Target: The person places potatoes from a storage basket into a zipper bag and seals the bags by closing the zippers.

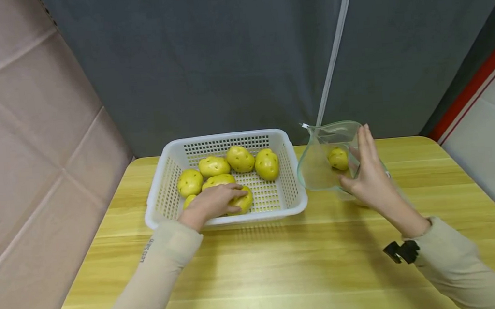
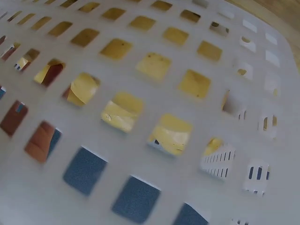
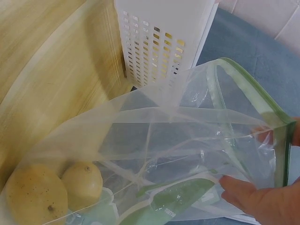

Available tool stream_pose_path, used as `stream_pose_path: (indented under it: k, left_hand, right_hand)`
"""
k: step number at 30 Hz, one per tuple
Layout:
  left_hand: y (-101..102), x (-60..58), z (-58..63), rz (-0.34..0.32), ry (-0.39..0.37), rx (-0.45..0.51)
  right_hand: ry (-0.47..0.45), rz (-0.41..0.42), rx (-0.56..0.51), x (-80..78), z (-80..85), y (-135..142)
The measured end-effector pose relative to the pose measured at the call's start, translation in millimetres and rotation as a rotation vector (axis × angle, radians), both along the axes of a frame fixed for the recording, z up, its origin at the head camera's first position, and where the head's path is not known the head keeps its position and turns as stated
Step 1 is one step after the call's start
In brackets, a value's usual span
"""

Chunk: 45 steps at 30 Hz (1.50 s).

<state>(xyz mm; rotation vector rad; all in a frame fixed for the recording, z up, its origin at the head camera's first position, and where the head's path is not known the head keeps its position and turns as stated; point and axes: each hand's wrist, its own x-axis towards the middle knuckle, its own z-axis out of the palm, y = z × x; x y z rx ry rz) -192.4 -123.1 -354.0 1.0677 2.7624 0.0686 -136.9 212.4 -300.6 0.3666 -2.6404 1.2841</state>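
Observation:
My left hand [image 1: 214, 203] reaches over the near rim of a white perforated basket [image 1: 296, 196]. Its fingers curl over a yellow potato [image 1: 246, 201] near the front of the basket. Several other potatoes [image 1: 240, 159] lie about it. In the left wrist view the basket wall [image 2: 183, 105] hides most of that hand. To the right of the basket, my right hand [image 1: 369, 179] holds a clear zip bag [image 1: 318, 168] by its edge, thumb and fingers on either side. The bag's green-edged mouth gapes. Two potatoes [image 3: 37, 194] are at its bottom in the right wrist view.
Basket and bag stand on a light wooden table [image 1: 266, 279]. A dark grey curtain [image 1: 188, 67] hangs behind its far edge. Pale panelled wall [image 1: 19, 143] is on the left, and a white surface with a red stripe [image 1: 481, 78] on the right.

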Motion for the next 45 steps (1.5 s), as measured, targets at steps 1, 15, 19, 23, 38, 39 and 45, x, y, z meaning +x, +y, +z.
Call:
stream_pose_path:
  k: [1, 15, 19, 23, 38, 39, 45]
  left_hand:
    - [1, -0.1, -0.4, 0.003, 0.0, 0.004]
    - [9, -2.1, -2.3, 0.004, -0.012, 0.011]
    - [12, -4.2, -4.6, 0.013, -0.022, 0.024]
    - [13, -5.5, -6.6, 0.01, -0.025, 0.037]
    - [12, -9.7, -9.3, 0.058, -0.048, 0.16]
    - [12, -10.1, -8.8, 0.059, -0.044, 0.174]
    - [15, -10.3, -3.3, 0.046, 0.013, 0.242]
  right_hand:
    - [0.003, 0.0, 0.005, -0.2, -0.2, 0]
    - [0.002, -0.013, 0.027, 1.0, 0.6, 1]
    - [-0.001, -0.017, 0.03, 0.0, -0.2, 1]
    - [-0.007, -0.018, 0.025, 0.1, 0.1, 2]
    - [-0.024, 0.006, -0.042, 0.2, 0.8, 1]
    - [-0.023, 0.006, -0.043, 0.0, 0.8, 1]
    - [-0.031, 0.008, -0.049, -0.4, 1.1, 1]
